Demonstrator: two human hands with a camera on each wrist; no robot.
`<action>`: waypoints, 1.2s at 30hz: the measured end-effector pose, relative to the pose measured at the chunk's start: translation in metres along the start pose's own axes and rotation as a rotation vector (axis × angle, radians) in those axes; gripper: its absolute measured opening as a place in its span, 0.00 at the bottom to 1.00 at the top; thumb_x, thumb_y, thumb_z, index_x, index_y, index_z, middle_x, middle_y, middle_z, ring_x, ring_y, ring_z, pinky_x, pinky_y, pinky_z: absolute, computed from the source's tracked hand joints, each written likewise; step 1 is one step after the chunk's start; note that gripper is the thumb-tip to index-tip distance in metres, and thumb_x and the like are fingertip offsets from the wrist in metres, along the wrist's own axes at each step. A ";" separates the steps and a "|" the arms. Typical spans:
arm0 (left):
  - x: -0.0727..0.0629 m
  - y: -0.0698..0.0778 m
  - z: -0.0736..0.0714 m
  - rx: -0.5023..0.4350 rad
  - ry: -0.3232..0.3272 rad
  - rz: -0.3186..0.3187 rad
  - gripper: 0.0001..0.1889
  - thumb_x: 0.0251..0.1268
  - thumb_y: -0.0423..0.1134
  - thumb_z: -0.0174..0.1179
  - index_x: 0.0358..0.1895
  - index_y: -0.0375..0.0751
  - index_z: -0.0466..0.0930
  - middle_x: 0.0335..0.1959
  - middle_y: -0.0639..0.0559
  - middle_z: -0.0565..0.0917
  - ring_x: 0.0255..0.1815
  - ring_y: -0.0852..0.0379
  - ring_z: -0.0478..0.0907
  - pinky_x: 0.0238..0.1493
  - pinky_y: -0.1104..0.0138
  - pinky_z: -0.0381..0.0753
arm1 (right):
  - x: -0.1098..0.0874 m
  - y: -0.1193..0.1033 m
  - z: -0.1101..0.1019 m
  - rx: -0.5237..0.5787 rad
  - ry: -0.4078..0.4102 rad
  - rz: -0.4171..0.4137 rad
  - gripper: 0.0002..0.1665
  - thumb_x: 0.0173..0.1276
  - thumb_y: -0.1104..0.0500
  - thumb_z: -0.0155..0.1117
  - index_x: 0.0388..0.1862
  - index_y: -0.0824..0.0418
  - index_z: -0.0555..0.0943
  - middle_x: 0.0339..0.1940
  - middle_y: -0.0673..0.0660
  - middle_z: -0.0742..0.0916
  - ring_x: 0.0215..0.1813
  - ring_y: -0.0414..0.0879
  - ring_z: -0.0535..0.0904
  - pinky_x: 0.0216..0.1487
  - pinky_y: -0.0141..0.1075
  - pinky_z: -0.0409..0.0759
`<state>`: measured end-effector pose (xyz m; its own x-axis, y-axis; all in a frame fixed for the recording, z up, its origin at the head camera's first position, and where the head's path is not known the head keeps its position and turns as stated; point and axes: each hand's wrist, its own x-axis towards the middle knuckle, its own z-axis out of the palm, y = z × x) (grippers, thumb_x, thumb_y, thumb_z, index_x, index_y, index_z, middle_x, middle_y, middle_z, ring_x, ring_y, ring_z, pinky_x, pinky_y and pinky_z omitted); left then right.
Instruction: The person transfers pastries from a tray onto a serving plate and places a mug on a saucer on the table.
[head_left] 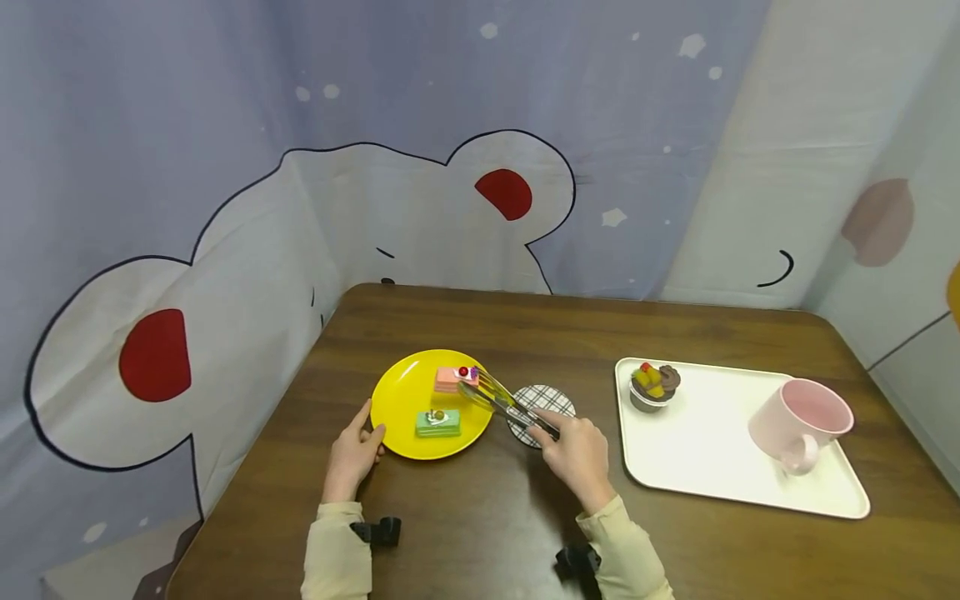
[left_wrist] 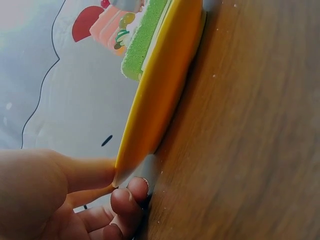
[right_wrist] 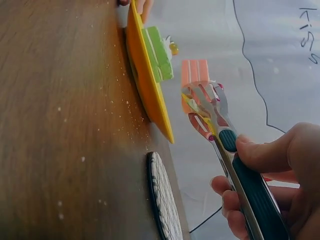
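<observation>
My left hand (head_left: pixel 354 454) pinches the near-left rim of a yellow plate (head_left: pixel 401 392) between thumb and fingers. On the plate sits a green cake slice (head_left: pixel 438 423) with a small topping. My right hand (head_left: pixel 577 450) grips metal serving tongs (head_left: pixel 504 404) with dark green handle pads, clearest in the right wrist view. Between the tongs' ends is a pink cake slice (right_wrist: pixel 194 72) topped with cream and a red cherry. Both wrist views show that pink slice raised above the plate, with a gap beneath it. The right palm is partly hidden by the fingers.
A round checked coaster (head_left: pixel 542 396) lies between the plate and my right hand. At the right, a white tray (head_left: pixel 697 450) bears a chocolate cupcake (head_left: pixel 651 390) with fruit and a pink mug (head_left: pixel 798 421). A printed curtain (head_left: pixel 420 75) hangs behind the wooden table (head_left: pixel 465 525).
</observation>
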<state>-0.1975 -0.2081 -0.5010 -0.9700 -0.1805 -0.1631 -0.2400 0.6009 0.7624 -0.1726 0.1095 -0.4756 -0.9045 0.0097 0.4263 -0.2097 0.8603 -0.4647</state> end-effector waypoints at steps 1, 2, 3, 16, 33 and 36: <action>0.000 0.001 0.000 -0.002 0.000 -0.003 0.32 0.73 0.42 0.50 0.77 0.43 0.53 0.22 0.50 0.79 0.22 0.60 0.73 0.29 0.68 0.69 | 0.000 0.000 0.000 -0.002 -0.006 0.003 0.17 0.55 0.51 0.74 0.44 0.51 0.89 0.27 0.64 0.89 0.26 0.59 0.85 0.19 0.41 0.71; 0.000 0.001 0.001 -0.002 0.001 -0.006 0.32 0.73 0.42 0.50 0.77 0.43 0.53 0.22 0.50 0.79 0.21 0.60 0.73 0.29 0.68 0.69 | 0.001 0.000 0.000 -0.005 -0.016 0.006 0.17 0.55 0.50 0.74 0.44 0.51 0.89 0.28 0.64 0.89 0.27 0.59 0.85 0.19 0.41 0.71; 0.000 0.001 0.001 -0.003 0.000 -0.010 0.32 0.73 0.42 0.50 0.77 0.43 0.53 0.22 0.50 0.79 0.21 0.60 0.73 0.28 0.68 0.69 | 0.001 0.000 0.001 -0.008 -0.030 0.010 0.17 0.55 0.50 0.74 0.44 0.50 0.89 0.29 0.64 0.89 0.27 0.60 0.85 0.19 0.42 0.71; 0.000 0.003 0.000 0.000 -0.005 -0.013 0.32 0.74 0.42 0.49 0.77 0.43 0.52 0.21 0.50 0.78 0.22 0.58 0.72 0.29 0.67 0.68 | 0.001 0.005 -0.002 0.041 -0.090 0.048 0.20 0.56 0.48 0.73 0.48 0.50 0.88 0.33 0.64 0.90 0.31 0.61 0.85 0.25 0.46 0.75; 0.001 0.000 0.002 0.009 -0.009 0.018 0.32 0.74 0.43 0.49 0.77 0.43 0.52 0.21 0.50 0.78 0.22 0.58 0.72 0.28 0.67 0.67 | -0.016 0.018 -0.020 0.139 -0.192 0.083 0.07 0.57 0.51 0.73 0.33 0.49 0.83 0.28 0.52 0.88 0.27 0.45 0.77 0.31 0.39 0.72; 0.001 -0.001 0.001 0.016 -0.013 0.017 0.32 0.74 0.43 0.49 0.77 0.43 0.51 0.21 0.51 0.78 0.22 0.58 0.71 0.28 0.66 0.66 | -0.020 0.021 -0.024 0.162 -0.154 0.063 0.04 0.59 0.53 0.72 0.32 0.51 0.87 0.30 0.49 0.89 0.30 0.44 0.82 0.35 0.39 0.77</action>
<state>-0.1984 -0.2080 -0.5032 -0.9744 -0.1596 -0.1584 -0.2237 0.6166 0.7548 -0.1497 0.1399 -0.4756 -0.9612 -0.0277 0.2746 -0.1965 0.7672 -0.6105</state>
